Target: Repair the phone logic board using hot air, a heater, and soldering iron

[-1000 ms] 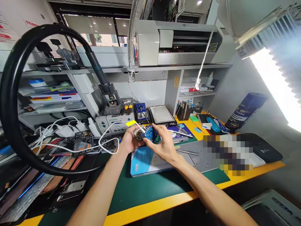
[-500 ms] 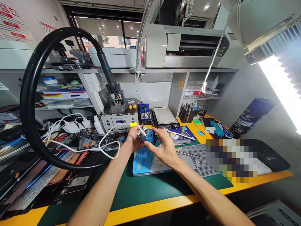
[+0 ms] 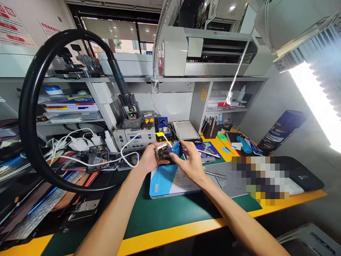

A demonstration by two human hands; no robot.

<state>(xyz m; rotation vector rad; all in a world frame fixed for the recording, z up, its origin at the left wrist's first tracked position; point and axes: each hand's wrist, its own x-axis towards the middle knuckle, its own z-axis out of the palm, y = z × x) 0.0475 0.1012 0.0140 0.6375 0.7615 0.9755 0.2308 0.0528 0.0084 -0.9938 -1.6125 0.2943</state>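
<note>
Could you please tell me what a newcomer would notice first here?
The black hot-air hose looping at left probably draws the eye first, with the glaring lamp at upper right. In the centre, the right hand grips a blue device and the left hand a metallic part.

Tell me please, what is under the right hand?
Below the right hand, a blue-and-white flat item lies on the green mat; the part hidden behind the hand cannot be seen.

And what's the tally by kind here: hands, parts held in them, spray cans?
Hands: 2 (left hand, right hand)
Held parts: 2 (metallic part, blue module)
Spray cans: 1 (dark blue can)
Total: 5
</note>
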